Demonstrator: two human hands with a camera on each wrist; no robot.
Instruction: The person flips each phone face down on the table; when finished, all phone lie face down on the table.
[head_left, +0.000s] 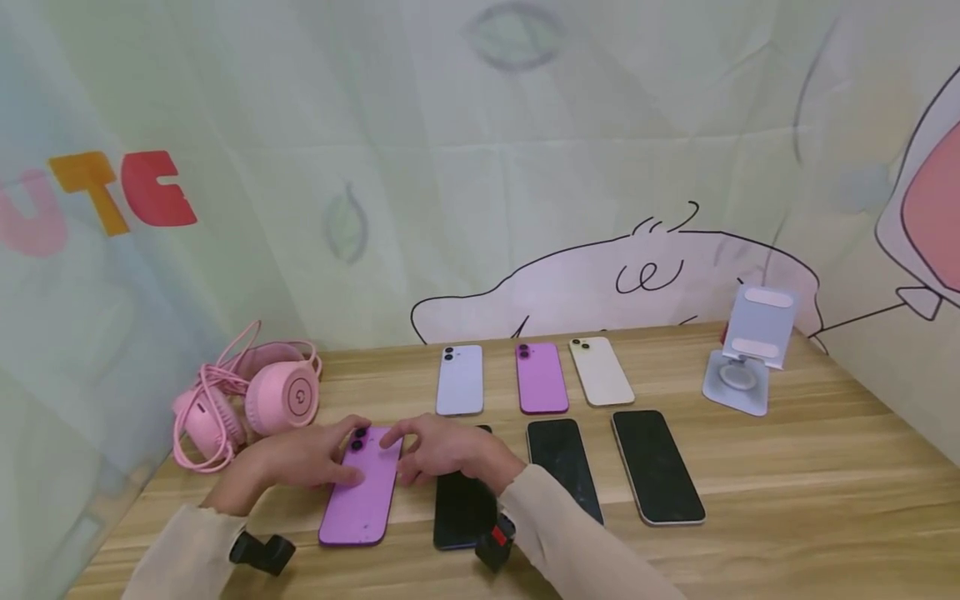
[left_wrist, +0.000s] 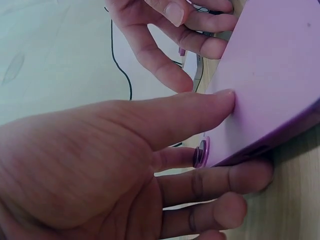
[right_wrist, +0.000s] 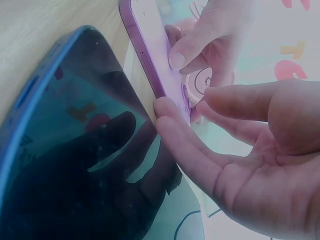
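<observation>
A purple phone (head_left: 360, 510) lies back up at the front left, its camera end away from me. My left hand (head_left: 306, 455) holds it by the left side near the cameras: the thumb lies on the back and the other fingers run along the edge. At the opposite side, my right hand (head_left: 444, 446) has its fingertips right at the phone's edge by the top right corner, fingers loosely bent. Below the right wrist is a blue-framed phone (right_wrist: 75, 150), dark screen up, partly covered by the forearm in the head view.
Two more dark-screened phones, one (head_left: 562, 462) and another (head_left: 658, 467), lie to the right. Behind them are a light blue phone (head_left: 460, 382), a second purple phone (head_left: 542, 379) and a white phone (head_left: 602, 372). Pink headphones (head_left: 281, 396) sit left, a phone stand (head_left: 757, 329) back right.
</observation>
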